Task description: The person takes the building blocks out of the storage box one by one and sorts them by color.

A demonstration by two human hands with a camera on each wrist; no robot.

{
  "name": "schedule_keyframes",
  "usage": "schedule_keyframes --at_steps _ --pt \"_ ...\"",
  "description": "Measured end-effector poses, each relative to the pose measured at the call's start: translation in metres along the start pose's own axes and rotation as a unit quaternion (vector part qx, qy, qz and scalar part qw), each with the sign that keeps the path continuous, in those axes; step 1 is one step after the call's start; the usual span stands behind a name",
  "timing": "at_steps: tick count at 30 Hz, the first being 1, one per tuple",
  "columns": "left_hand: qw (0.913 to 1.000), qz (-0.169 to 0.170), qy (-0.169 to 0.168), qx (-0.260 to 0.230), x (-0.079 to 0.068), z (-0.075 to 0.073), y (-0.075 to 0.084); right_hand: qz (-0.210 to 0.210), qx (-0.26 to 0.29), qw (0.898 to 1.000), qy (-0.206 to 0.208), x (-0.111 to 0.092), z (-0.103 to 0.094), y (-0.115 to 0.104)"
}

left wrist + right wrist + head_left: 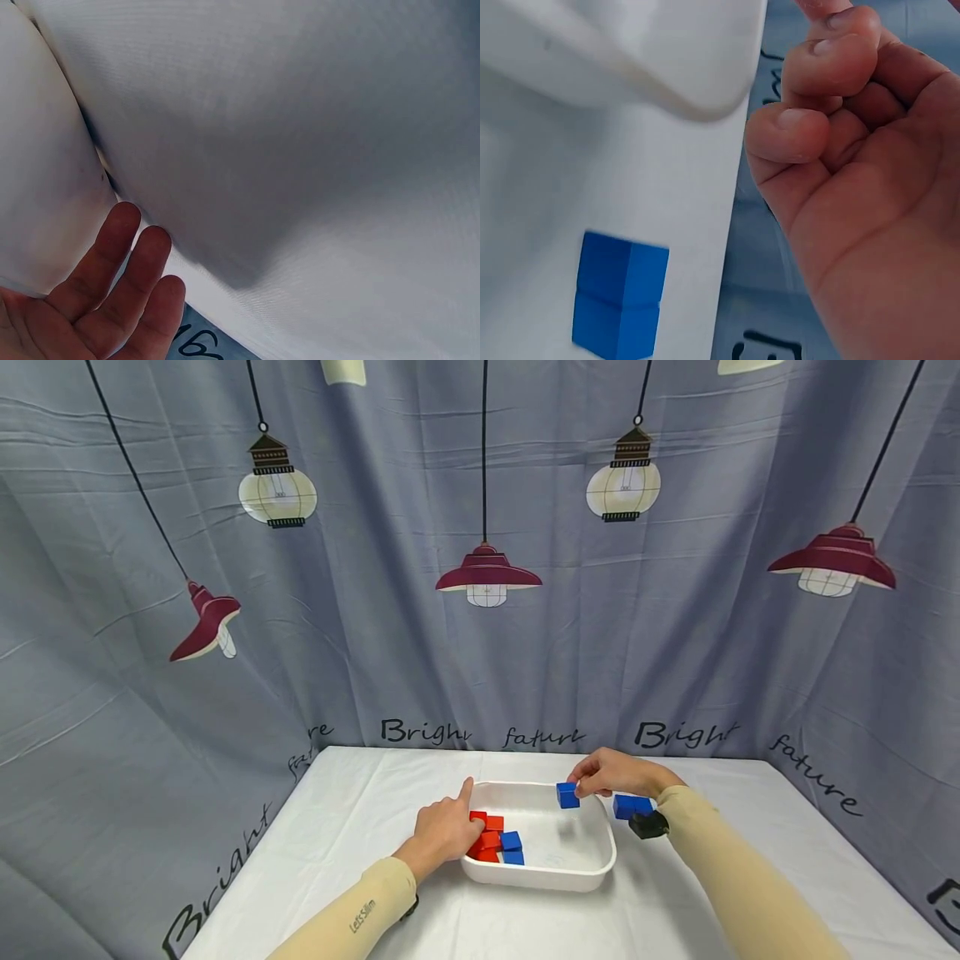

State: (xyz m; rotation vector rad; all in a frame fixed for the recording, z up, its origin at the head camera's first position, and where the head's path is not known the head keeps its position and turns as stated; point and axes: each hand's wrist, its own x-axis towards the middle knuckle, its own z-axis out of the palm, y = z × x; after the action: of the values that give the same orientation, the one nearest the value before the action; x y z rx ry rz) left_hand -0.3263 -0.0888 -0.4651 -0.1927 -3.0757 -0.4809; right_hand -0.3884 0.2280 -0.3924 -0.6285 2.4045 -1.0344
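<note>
A white tray [555, 878] sits on the table with red blocks [491, 841] and two blue blocks [512, 841] at its left end. My left hand [444, 828] holds the tray's left wall, thumb over the rim beside the red blocks and index finger pointing away. In the left wrist view, three fingers [146, 266] of that hand lie along the tray's outside. Over the far right part of the tray, my right hand [617, 772] pinches a blue block [567, 795] between thumb and fingertips. That block is out of sight in the right wrist view, where the other fingers are curled.
Right of the tray, two blue blocks [621, 296] stand side by side on the white tablecloth [360, 827], below my right wrist. A grey curtain [480, 668] printed with lamps and lettering hangs behind and beside the table.
</note>
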Motion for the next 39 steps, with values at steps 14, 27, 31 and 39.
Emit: schedule_keyframes --at_steps 14,27,31,39 --pt "1.0000 -0.003 -0.002 0.006 0.002 0.001 0.000 0.038 0.007 0.997 0.074 -0.030 -0.023 0.027" --pt "0.9999 -0.008 -0.006 0.002 0.000 -0.001 0.001 0.074 0.001 0.990 0.122 -0.051 -0.035 0.062" --pt "1.0000 -0.008 -0.006 -0.001 0.000 0.000 0.001 0.086 -0.005 0.987 0.136 -0.057 -0.035 0.072" --pt "0.9999 -0.011 -0.007 0.000 -0.001 -0.001 0.002 0.096 0.013 0.985 0.143 -0.069 -0.037 0.088"
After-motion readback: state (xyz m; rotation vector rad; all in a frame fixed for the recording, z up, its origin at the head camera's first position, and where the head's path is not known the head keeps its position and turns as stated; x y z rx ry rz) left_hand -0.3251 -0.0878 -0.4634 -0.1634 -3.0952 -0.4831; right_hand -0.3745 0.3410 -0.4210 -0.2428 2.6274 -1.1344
